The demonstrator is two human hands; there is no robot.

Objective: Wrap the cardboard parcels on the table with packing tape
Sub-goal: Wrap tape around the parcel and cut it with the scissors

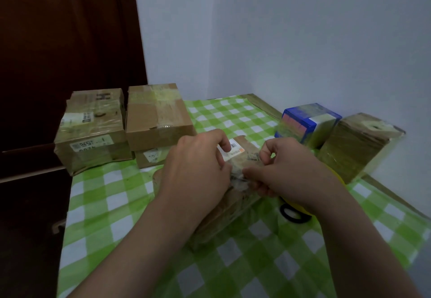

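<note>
A flat cardboard parcel (pixel 229 209) with a white label lies in the middle of the green checked table (pixel 109 204). My left hand (pixel 198 169) rests on top of it, fingers curled over its upper face near the label. My right hand (pixel 286 172) pinches crinkled clear tape on the parcel's right side, right against my left fingertips. A yellow tape dispenser (pixel 300 211) with a dark roll lies just right of the parcel, mostly hidden under my right wrist.
Taped brown boxes (pixel 93 132) (pixel 156 116) are stacked at the back left, with a smaller one (pixel 149 158) below. A blue box (pixel 307 123) and a taped brown box (pixel 356 146) stand at the right by the wall. A dark door is on the left.
</note>
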